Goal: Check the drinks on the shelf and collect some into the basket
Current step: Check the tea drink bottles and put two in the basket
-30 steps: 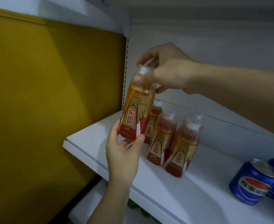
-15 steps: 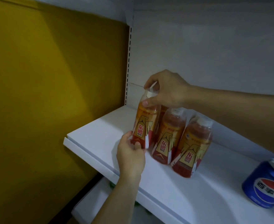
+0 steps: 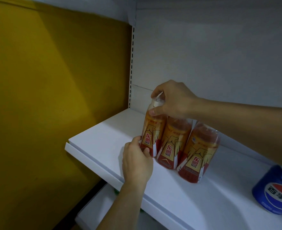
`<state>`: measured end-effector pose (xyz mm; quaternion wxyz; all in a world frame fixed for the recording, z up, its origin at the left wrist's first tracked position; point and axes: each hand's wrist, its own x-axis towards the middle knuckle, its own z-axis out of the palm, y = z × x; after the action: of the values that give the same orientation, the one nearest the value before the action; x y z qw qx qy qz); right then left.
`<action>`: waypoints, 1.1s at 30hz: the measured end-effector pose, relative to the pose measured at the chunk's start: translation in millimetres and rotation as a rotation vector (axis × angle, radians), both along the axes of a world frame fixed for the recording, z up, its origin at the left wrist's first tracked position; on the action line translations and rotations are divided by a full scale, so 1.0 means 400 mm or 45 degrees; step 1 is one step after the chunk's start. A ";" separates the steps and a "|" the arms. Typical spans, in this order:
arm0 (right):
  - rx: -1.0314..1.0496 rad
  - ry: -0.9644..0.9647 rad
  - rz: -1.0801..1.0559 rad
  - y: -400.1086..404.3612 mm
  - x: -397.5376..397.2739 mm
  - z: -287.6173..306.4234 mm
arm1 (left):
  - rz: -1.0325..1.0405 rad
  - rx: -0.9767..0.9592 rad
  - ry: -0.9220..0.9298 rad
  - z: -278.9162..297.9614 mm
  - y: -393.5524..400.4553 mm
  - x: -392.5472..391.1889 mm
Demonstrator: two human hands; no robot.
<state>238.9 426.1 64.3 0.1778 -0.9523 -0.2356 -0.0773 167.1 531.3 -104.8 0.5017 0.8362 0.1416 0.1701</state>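
Observation:
Three orange drink bottles with red and gold labels stand in a row on the white shelf (image 3: 103, 143). The leftmost bottle (image 3: 152, 130) stands upright at the end of the row. My right hand (image 3: 173, 100) grips its white cap from above. My left hand (image 3: 137, 161) holds its base, fingers curled round the lower label. The middle bottle (image 3: 171, 143) and the right bottle (image 3: 198, 155) stand beside it, touching each other. No basket is in view.
A blue Pepsi can (image 3: 276, 191) stands at the right of the shelf. A yellow wall (image 3: 45, 97) borders the shelf on the left. A lower white shelf (image 3: 93, 213) shows beneath. The white back panel rises behind the bottles.
The leftmost bottle, lifted and tilted one second ago, has come down onto the shelf beside the others. Both hands have stayed on it. The view has shifted closer.

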 end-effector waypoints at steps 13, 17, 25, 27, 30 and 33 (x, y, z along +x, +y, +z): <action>-0.113 0.031 0.007 0.006 0.007 0.014 | -0.067 -0.001 -0.021 -0.012 0.006 0.007; -0.190 0.033 0.021 0.006 0.007 0.032 | -0.111 0.024 -0.012 -0.009 0.009 0.007; -0.024 -0.169 -0.129 -0.031 0.062 0.087 | -0.108 0.019 -0.004 -0.010 0.011 0.007; -0.140 0.054 -0.147 -0.049 0.087 0.089 | -0.103 0.046 -0.008 -0.015 0.010 0.010; -0.125 0.516 -0.157 -0.060 0.102 0.080 | -0.098 0.089 -0.013 -0.018 0.009 0.010; -0.107 0.394 -0.147 -0.056 0.114 0.062 | -0.092 0.102 -0.019 -0.019 0.005 0.013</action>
<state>284.5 403.7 88.9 0.1674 -0.9714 -0.1533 0.0701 172.3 533.4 -112.5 0.4748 0.8589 0.1007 0.1635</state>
